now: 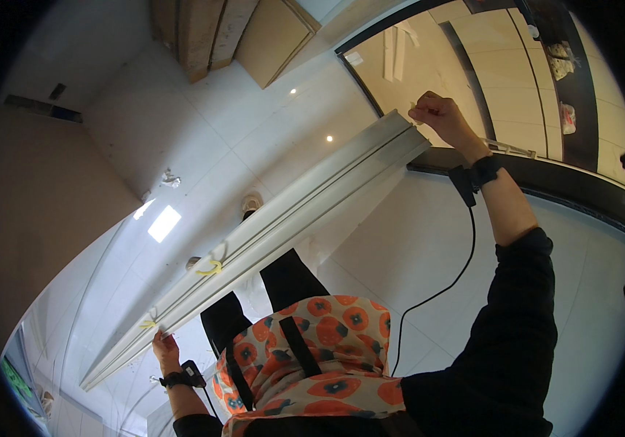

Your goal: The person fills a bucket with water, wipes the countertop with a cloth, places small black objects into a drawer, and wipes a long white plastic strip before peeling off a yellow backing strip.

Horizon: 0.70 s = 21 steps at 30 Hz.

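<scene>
A bundle of long, pale grooved profile strips (290,210) runs diagonally across the view in front of my body. Near its lower left part, my left hand (166,349) grips its edge, with the fingers partly hidden by the strips. Two yellow ties are on the bundle: one tie (148,324) beside my left hand, another tie (211,269) further along. At the upper right end, my right hand (431,108) is raised just beyond the strip ends, thumb and fingers pinched on a small pale piece, too small to identify. Both wrists wear black straps with cabled devices.
Cardboard-like panels (277,43) and upright boards (200,38) stand at the top. A black-edged threshold (541,185) borders the doorway at right. Crumpled scraps (170,178) lie on the tiled floor (219,114). A large brown surface (45,202) fills the left.
</scene>
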Tool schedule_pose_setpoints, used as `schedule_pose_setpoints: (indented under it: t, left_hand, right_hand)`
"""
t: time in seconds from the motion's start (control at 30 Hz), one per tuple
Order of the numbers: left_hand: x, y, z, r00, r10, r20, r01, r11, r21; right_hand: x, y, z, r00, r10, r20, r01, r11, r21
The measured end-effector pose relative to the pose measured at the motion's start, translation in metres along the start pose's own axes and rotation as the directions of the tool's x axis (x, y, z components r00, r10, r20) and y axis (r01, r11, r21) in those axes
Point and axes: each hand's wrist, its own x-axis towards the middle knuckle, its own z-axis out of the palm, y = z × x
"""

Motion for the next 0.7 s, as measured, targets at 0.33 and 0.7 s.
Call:
schedule_pose_setpoints:
  t: [0.33,0.7]
  left_hand:
    - [-0.018,0.007,0.009,1.000,-0.028,-0.010,0.028,0.999,-0.029]
    - [-0.003,0.006,-0.004,1.000,0.022,0.004,-0.022,0.999,-0.038]
  right_hand:
    - [-0.001,-0.002,0.005,0.998,-0.054,-0.024,0.053,0.998,-0.038]
    - [-0.012,-0.030,0.008,0.984,-0.168,-0.065,0.154,0.972,-0.180]
